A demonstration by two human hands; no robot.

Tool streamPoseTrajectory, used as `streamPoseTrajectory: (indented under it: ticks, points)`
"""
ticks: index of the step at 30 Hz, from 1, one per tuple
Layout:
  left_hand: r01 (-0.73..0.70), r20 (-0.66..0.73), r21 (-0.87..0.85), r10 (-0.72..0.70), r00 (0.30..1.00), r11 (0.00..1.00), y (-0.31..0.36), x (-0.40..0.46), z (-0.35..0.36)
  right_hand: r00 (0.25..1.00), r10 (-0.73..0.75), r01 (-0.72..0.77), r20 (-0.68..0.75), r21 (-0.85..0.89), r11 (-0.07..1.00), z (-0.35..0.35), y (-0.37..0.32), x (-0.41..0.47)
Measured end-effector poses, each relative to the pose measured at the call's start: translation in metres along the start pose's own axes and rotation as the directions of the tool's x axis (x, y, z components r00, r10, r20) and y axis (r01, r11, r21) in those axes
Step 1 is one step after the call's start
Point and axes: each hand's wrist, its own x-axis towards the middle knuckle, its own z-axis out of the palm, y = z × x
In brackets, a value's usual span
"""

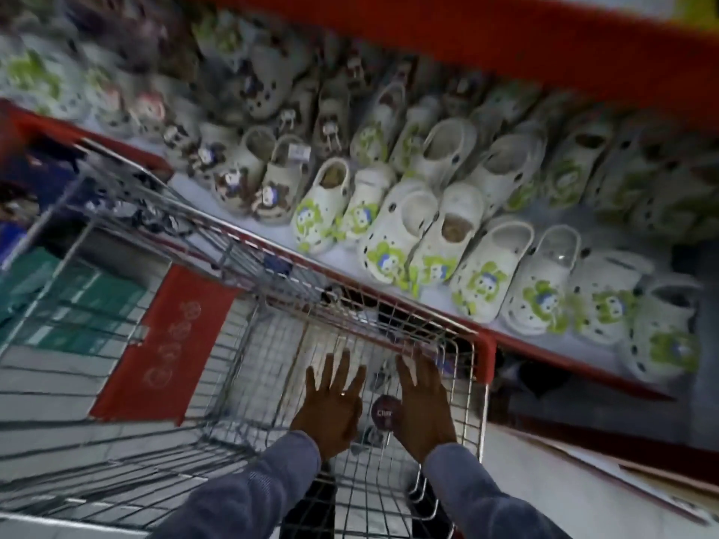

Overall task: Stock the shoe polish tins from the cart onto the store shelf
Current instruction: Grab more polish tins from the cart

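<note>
Both hands (330, 406) spread, empty, over wire cart (241, 266); clog-lined shelf (544, 340) beside.

My left hand (332, 406) is bare, with no glove. A small bright spot sits on one finger; it may be a ring, though the blur makes that uncertain. My right hand (422, 398) is likewise bare, with nothing worn on it that I can make out. My left sleeve (249, 496) is long, blue-grey, of a soft fabric with a faintly mottled surface, ending in a plain cuff at the wrist. My right sleeve (478, 496) matches it in colour, texture and cuff. No markings or logos show on either.
</note>
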Motion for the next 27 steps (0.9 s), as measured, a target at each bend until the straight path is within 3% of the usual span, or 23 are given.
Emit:
streamPoseTrajectory:
  ticks: [4,9,11,13,14,18,22,24,27]
  points:
    - [0.048,0.258,0.005,-0.047,0.965,0.999,-0.01,0.019,0.056,0.954,0.105,-0.109,0.28,-0.003,0.994,0.076,0.012,0.027]
    - [0.069,0.348,-0.032,-0.054,0.936,0.997,-0.015,0.043,0.102,0.923,0.105,-0.112,0.369,-0.002,0.994,0.143,0.023,0.036]
    - [0.075,0.372,-0.05,-0.052,0.927,0.996,-0.014,0.049,0.107,0.941,0.073,-0.068,0.331,-0.029,0.997,0.156,0.025,0.038]
    - [0.06,0.291,-0.128,-0.02,0.957,0.99,-0.014,0.057,0.107,0.955,0.062,-0.048,0.291,-0.055,0.997,0.159,0.024,0.041]
    - [0.062,0.331,-0.123,-0.017,0.943,0.99,-0.015,0.057,0.102,0.95,0.059,-0.037,0.305,-0.08,0.996,0.158,0.024,0.042]
    - [0.055,0.276,-0.059,-0.036,0.961,0.997,-0.012,0.052,0.069,0.952,0.074,-0.041,0.298,-0.117,0.992,0.123,0.013,0.05]
    - [0.118,0.128,-0.21,-0.093,0.988,0.971,-0.01,0.034,-0.006,0.984,0.062,-0.071,0.165,0.05,0.996,0.037,-0.012,0.049]
    - [0.123,0.047,-0.273,-0.115,0.992,0.954,-0.012,0.022,-0.049,0.997,-0.01,0.003,0.083,0.089,0.996,-0.015,-0.025,0.046]
    - [0.037,-0.161,-0.339,-0.097,0.982,0.94,-0.006,-0.004,-0.13,0.997,-0.066,0.073,-0.042,0.191,0.979,-0.104,-0.046,0.033]
